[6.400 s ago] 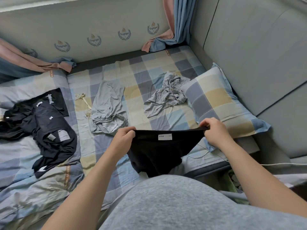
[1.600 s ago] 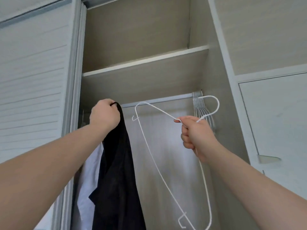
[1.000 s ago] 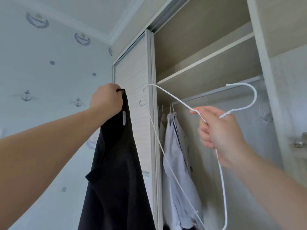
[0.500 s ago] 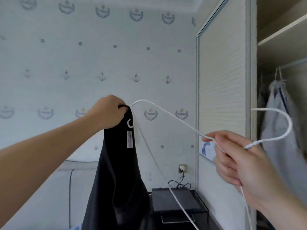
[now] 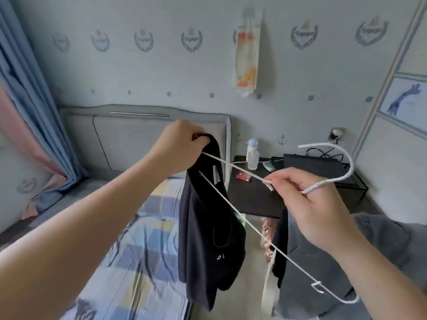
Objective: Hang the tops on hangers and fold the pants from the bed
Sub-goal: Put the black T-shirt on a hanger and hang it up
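Right hand [image 5: 307, 204] nearest, fingers pinched round the hanger [image 5: 235, 166] just below its hook. Half a second ago the hanger's far end was only at the collar. Now it looks tucked inside the neck of the black top [image 5: 208, 239]. Left hand [image 5: 182, 144] grips the collar, and the top dangles over the edge of the bed [image 5: 143, 250]. One shoulder is probably seated, the other comes next. The view has swung from the wardrobe to the tabletop [image 5: 249, 195] beyond.

Diffuse, moderately bright daylight, seemingly from the curtain [image 5: 27, 100] side at 9 o'clock; soft shadows on the bedsheet [image 5: 147, 255], black top [image 5: 208, 239] nearly detailless, hanger [image 5: 332, 180] slightly motion-smeared, wardrobe frame [image 5: 390, 72] bowed at 3 o'clock.
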Motion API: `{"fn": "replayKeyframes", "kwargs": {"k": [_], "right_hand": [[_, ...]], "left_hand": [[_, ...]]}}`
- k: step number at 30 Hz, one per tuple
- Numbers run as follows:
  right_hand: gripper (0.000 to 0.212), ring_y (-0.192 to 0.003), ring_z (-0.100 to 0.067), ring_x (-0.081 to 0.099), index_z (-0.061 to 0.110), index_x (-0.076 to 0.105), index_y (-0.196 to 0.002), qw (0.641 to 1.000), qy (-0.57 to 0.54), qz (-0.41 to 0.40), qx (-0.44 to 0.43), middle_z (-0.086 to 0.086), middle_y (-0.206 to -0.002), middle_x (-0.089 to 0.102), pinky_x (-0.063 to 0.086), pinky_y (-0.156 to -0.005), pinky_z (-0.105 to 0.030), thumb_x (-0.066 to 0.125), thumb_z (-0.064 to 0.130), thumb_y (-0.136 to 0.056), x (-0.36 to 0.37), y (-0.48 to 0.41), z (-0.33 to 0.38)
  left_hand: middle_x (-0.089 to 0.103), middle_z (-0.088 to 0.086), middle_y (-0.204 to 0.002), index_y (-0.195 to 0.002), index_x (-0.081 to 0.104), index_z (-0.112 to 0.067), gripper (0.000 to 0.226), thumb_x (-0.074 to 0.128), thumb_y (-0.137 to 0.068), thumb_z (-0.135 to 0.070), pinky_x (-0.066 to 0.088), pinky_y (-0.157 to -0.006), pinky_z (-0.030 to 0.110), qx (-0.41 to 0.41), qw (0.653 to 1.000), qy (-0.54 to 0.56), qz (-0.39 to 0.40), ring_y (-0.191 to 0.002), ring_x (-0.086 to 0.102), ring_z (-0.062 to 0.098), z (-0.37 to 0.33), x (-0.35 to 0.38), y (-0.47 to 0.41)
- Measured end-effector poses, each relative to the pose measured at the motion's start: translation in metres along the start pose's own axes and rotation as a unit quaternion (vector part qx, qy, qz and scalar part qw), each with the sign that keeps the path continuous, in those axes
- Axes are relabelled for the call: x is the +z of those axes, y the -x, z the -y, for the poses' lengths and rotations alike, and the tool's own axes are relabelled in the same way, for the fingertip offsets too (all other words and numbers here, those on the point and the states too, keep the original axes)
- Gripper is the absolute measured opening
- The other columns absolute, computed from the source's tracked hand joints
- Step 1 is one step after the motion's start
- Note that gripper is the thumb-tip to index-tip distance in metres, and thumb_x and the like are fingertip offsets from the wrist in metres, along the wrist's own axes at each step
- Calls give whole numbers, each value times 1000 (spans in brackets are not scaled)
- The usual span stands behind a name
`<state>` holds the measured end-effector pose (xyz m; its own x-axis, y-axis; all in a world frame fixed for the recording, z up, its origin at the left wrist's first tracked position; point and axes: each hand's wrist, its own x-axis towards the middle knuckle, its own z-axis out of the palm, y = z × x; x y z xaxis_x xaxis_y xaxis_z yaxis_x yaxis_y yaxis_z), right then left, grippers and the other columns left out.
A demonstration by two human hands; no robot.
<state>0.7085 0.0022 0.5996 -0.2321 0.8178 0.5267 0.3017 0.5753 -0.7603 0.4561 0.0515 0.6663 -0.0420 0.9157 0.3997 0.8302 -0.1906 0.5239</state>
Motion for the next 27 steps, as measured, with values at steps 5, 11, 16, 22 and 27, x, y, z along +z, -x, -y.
{"fn": "replayKeyframes", "kwargs": {"k": [5,11,16,22,27], "right_hand": [[17,-46,-16,45,28,67,-86,998,-6,56,24,-3,-55,53,38,-45,-27,55,30,-97,67,13,-15],[40,-38,-5,25,21,57,-62,948,-204,119,215,8,-45,31,20,-38,-16,54,5,-99,163,33,-40],[34,-36,-9,19,16,60,-66,911,-335,102,218,3,-46,25,16,-38,-13,53,10,-99,198,51,-44],[27,-38,-10,20,13,65,-66,918,-324,143,179,5,-45,28,19,-42,-16,54,16,-91,214,55,-38],[20,-41,-14,27,9,70,-76,932,-281,158,167,-2,-46,37,20,-43,-23,64,22,-90,218,54,-47]], "left_hand": [[64,7,-57,-81,75,-17,23,56,-93,-19,43,-42,19,-36,996,60,57,-40,59,17,34,5,48],[69,2,-58,-82,75,-20,21,58,-93,-17,53,-52,20,-74,976,125,161,-49,66,17,65,6,96],[62,-6,-71,-100,76,-29,17,62,-93,-33,38,-57,10,-7,965,2,264,-63,54,5,111,-3,131],[52,-20,-105,-104,68,-42,27,47,-94,-57,30,-88,27,143,945,-222,193,-106,45,11,169,-33,150],[67,-15,-92,-102,69,-34,46,29,-99,-57,53,-70,36,100,959,-165,208,-83,62,11,195,-41,164]]}}
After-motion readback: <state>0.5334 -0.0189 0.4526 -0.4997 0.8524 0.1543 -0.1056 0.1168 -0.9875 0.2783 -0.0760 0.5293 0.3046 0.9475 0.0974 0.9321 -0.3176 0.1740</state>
